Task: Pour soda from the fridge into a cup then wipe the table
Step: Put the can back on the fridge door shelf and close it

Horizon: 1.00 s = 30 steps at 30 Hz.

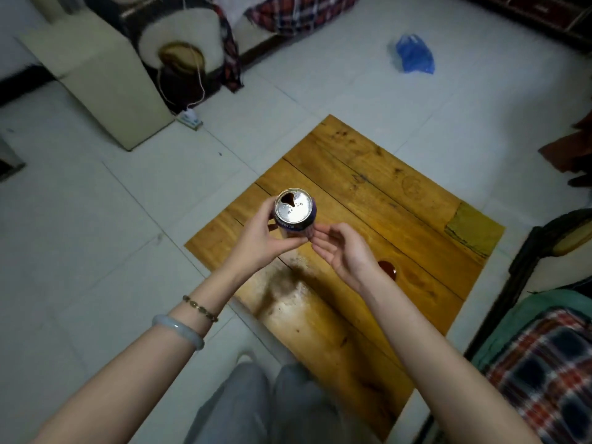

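Observation:
A purple soda can [294,208] with a silver top and an open mouth is held upright above the low wooden table [368,174]. My left hand [266,235] grips the can's side from the left. My right hand [344,248] hovers just right of the can with its fingers apart, fingertips close to the can's lower edge. Behind my right wrist a cup [389,269] with dark red liquid stands on the table, mostly hidden by the hand. A yellow-green cloth [474,230] lies at the table's right corner.
A pale worn patch [288,299] marks the table's near side. A cream box [105,88] stands at the far left, a power strip [191,119] beside it. A blue plastic bag [415,54] lies on the tiled floor. A plaid-covered seat [544,363] is at the right.

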### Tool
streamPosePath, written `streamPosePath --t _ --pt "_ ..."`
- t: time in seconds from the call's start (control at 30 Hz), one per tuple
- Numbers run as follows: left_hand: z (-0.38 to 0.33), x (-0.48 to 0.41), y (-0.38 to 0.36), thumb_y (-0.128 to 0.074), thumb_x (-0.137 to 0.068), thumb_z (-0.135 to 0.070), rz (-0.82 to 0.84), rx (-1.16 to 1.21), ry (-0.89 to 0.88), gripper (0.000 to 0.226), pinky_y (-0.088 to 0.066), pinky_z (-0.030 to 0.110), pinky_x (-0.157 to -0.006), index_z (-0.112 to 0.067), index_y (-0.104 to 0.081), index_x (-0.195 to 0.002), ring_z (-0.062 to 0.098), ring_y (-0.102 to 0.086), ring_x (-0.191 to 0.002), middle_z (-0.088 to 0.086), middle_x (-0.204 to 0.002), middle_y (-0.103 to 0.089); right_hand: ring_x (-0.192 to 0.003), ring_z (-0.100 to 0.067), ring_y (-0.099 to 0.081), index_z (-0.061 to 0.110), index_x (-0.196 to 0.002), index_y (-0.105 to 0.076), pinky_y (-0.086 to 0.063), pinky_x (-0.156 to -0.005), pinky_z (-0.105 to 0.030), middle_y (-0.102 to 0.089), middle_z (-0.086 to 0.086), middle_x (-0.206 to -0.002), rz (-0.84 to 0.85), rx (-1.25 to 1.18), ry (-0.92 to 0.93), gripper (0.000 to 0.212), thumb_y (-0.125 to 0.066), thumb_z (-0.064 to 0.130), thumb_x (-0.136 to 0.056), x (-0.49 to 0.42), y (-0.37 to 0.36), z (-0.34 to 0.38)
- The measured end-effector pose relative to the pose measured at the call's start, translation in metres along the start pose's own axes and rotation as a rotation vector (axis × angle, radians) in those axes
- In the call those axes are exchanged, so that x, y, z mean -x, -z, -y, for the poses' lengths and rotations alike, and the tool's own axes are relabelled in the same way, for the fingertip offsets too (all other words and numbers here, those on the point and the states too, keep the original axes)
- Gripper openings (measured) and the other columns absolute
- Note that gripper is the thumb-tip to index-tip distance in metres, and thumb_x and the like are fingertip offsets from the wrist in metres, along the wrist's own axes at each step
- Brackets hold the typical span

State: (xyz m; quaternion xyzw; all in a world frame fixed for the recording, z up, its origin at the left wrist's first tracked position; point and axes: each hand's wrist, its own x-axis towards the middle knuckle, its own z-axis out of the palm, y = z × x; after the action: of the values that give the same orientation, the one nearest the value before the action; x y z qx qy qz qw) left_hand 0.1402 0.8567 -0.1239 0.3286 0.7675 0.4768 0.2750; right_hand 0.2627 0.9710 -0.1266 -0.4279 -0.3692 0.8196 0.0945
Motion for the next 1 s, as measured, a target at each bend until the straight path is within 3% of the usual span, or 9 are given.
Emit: streamPosePath --t 0.1,0.2,0.3,0.4,0.53,0.87,1.0 --pt "-0.012 0.032 0.043 -0.088 -0.061 -0.020 -0.093 0.036 0.038 0.075 -0.038 0.001 -0.083 -0.024 -0.046 -0.124 -0.002 -0.053 -0.105 -0.015 -0.114 -0.057 -0.101 -0.026 -0.060 -0.010 -0.118 -0.052 -0.050 -0.090 -0.031 -0.059 -0.024 -0.116 0.084 0.055 -0.025 0.037 -0.037 0.015 -0.095 0.019 -0.039 0.001" --pt "-0.015 0.069 0.088 -0.088 -0.060 -0.021 -0.189 0.052 0.068 0.066 -0.038 0.001 -0.079 -0.039 -0.047 -0.109 -0.011 -0.054 -0.095 -0.022 -0.105 -0.059 -0.094 -0.024 -0.061 -0.008 -0.116 -0.053 -0.050 -0.086 -0.030 -0.062 -0.020 -0.109 0.191 0.135 -0.063 0.037 -0.035 0.016 -0.095 0.038 -0.083 -0.007" --pt "-0.013 0.110 0.133 -0.087 -0.061 -0.016 -0.292 0.074 0.093 0.061 -0.040 0.003 -0.077 -0.042 -0.048 -0.101 -0.015 -0.055 -0.086 -0.020 -0.100 -0.061 -0.088 -0.020 -0.061 -0.003 -0.107 -0.057 -0.050 -0.083 -0.029 -0.063 -0.015 -0.101 0.279 0.193 -0.092 0.032 -0.034 0.018 -0.095 0.058 -0.131 -0.023" --pt "-0.003 0.156 0.176 -0.087 -0.061 -0.015 -0.387 0.086 0.114 0.063 -0.042 0.005 -0.078 -0.042 -0.048 -0.102 -0.013 -0.056 -0.087 -0.019 -0.101 -0.061 -0.088 -0.019 -0.062 0.002 -0.097 -0.060 -0.050 -0.083 -0.028 -0.065 -0.012 -0.096 0.367 0.267 -0.108 0.030 -0.034 0.018 -0.096 0.082 -0.179 -0.048" --pt "0.016 0.228 0.233 -0.087 -0.062 -0.015 -0.519 0.076 0.147 0.062 -0.043 0.009 -0.081 -0.043 -0.049 -0.101 -0.013 -0.057 -0.088 -0.017 -0.100 -0.062 -0.090 -0.021 -0.064 0.000 -0.099 -0.061 -0.051 -0.082 -0.029 -0.067 -0.013 -0.095 0.452 0.359 -0.126 0.031 -0.036 0.017 -0.096 0.115 -0.246 -0.094" --pt "0.065 0.420 0.357 -0.085 -0.064 -0.014 -0.762 0.038 0.237 0.057 -0.039 0.000 -0.073 -0.036 -0.050 -0.104 -0.018 -0.055 -0.085 -0.015 -0.100 -0.062 -0.081 -0.023 -0.062 0.001 -0.088 -0.062 -0.049 -0.083 -0.033 -0.067 -0.012 -0.079 0.666 0.499 -0.240 0.032 -0.038 0.019 -0.097 0.213 -0.394 -0.237" --pt "0.083 0.479 0.395 -0.085 -0.064 -0.018 -0.870 0.036 0.267 0.058 -0.041 0.007 -0.077 -0.031 -0.051 -0.109 -0.015 -0.056 -0.091 -0.018 -0.104 -0.061 -0.081 -0.025 -0.062 0.000 -0.087 -0.062 -0.049 -0.081 -0.034 -0.067 -0.014 -0.078 0.734 0.546 -0.293 0.033 -0.039 0.022 -0.096 0.241 -0.446 -0.284"
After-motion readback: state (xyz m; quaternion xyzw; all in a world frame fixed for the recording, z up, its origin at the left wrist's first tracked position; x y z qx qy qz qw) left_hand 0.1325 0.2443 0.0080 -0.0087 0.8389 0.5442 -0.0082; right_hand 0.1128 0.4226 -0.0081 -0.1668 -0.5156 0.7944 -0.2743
